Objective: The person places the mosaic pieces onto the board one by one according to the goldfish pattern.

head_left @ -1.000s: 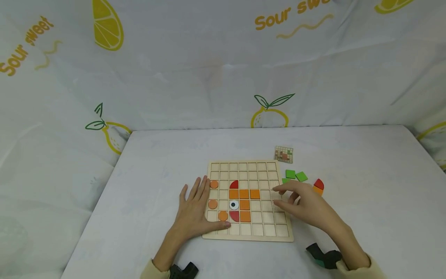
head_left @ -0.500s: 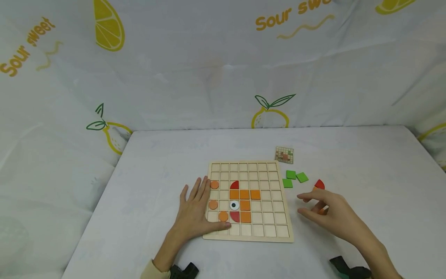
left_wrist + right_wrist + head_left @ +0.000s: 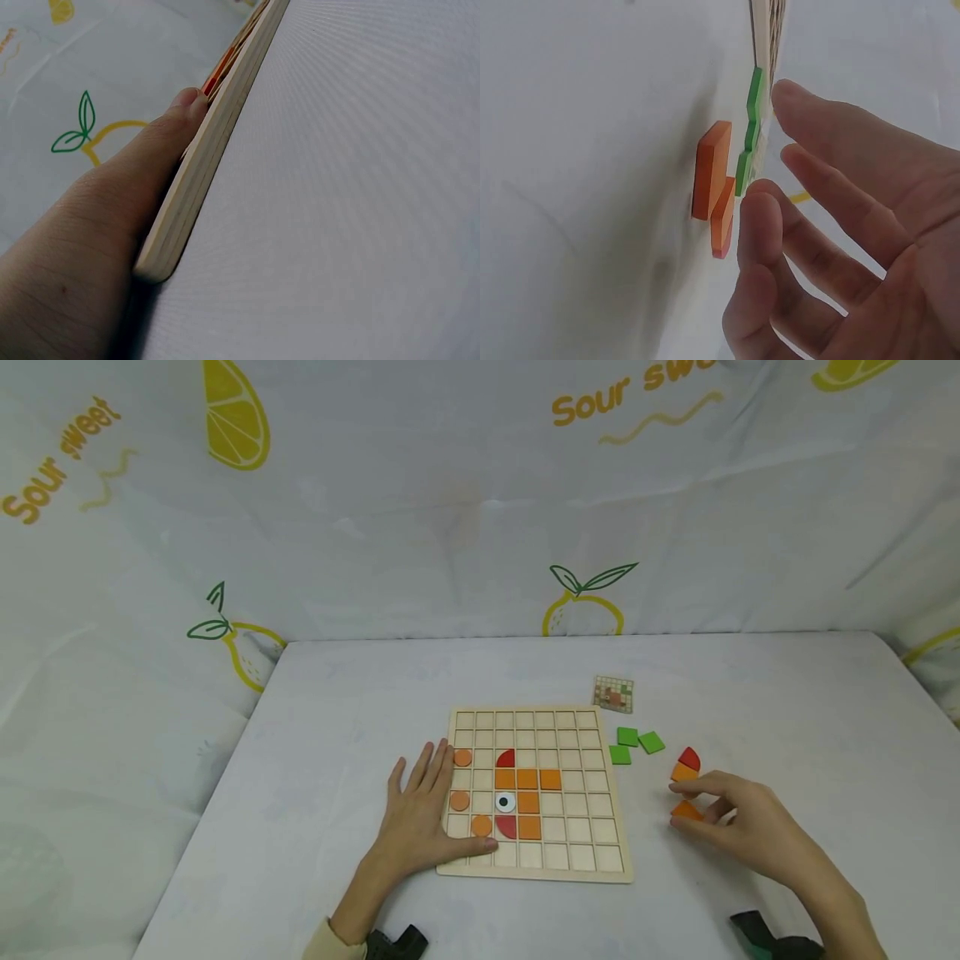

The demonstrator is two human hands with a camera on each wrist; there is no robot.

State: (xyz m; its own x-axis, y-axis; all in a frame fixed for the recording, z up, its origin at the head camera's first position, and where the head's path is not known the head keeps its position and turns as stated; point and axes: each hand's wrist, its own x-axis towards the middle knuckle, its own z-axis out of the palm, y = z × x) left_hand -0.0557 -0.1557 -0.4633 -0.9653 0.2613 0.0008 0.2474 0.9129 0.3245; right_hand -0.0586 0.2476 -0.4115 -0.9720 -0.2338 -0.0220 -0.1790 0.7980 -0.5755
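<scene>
My left hand (image 3: 411, 814) lies spread on the left edge of a wooden grid board (image 3: 577, 868), its thumb (image 3: 142, 146) along the near rim. On the board sit several orange square tiles (image 3: 528, 802), orange discs (image 3: 482, 825), two red quarter-round tiles (image 3: 506, 758) and a white eye tile (image 3: 506, 802). To the right, my right hand (image 3: 738, 818) hovers with thumb and fingers apart around a loose orange tile (image 3: 686, 811). In the right wrist view a gap shows between the fingers and that orange tile (image 3: 711, 171).
Beyond the right hand lie another orange tile (image 3: 684, 772) and a red quarter-round tile (image 3: 689, 758). Several green square tiles (image 3: 627, 737) lie off the board's right edge. A small pattern card (image 3: 613, 693) is behind them on the white table (image 3: 360, 693).
My right hand has moved right, from over the board's right edge to the loose orange tile, uncovering the green tiles. The left hand has stayed put.
</scene>
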